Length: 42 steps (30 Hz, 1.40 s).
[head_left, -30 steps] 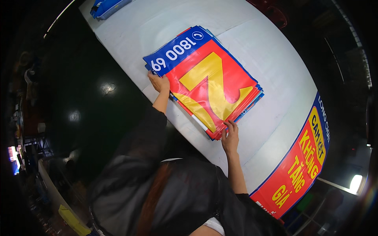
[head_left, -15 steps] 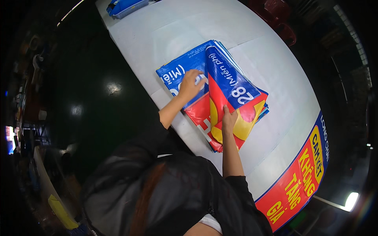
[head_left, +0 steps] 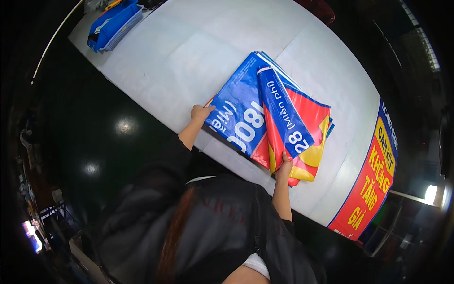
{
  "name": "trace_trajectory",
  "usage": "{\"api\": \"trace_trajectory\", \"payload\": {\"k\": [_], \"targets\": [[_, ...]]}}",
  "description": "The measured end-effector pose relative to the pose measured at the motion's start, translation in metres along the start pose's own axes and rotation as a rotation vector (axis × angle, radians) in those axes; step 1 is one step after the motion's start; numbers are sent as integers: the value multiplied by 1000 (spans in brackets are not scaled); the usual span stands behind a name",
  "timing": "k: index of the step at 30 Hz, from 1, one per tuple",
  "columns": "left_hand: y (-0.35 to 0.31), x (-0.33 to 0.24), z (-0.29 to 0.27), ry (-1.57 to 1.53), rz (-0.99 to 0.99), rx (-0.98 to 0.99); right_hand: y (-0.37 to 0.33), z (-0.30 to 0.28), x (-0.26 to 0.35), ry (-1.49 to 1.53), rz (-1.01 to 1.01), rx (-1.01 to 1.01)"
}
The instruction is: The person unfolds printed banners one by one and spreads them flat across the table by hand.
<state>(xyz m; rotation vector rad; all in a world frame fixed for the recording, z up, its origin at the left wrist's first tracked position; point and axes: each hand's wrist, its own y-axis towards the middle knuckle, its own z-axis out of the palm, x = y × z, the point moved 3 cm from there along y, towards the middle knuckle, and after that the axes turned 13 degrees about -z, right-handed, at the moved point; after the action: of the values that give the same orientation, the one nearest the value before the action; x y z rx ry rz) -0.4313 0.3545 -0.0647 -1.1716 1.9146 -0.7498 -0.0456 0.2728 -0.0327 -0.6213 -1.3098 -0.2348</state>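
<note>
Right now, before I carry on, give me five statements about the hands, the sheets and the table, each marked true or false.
1. The left hand is at the left side of the stack of printed sheets. True.

2. The right hand hangs clear of the sheets. False: the right hand is on the top sheet.

3. The top sheet lies fully flat. False: part of it is folded over.

4. A light blue basket stands toward the far left of the white table. True.

5. The red banner with yellow lettering is at the table's left end. False: the banner is at the right end.
</note>
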Motion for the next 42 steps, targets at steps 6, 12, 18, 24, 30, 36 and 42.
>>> {"api": "trace_trajectory", "payload": {"k": [6,12,18,24,30,36,42], "targets": [[-77,36,65,-1141,-384,413,10,-7,-7,128,80,13],[-79,23,68,-1235,-259,564,6,-6,-5,163,117,74],[-87,1,68,-981,282,200,-3,7,27,110,48,71],[-120,-58,20,-971,514,-31,-6,43,146,-284,-461,69],[-122,-145,-120,-1037,766,-151,-3,23,235,-340,-796,-122],[-77,-166,-265,-1343,975,21,-26,-6,250,-261,-740,-385],[119,-140,-399,-1239,792,-304,-6,-21,287,-541,-788,-330]]}}
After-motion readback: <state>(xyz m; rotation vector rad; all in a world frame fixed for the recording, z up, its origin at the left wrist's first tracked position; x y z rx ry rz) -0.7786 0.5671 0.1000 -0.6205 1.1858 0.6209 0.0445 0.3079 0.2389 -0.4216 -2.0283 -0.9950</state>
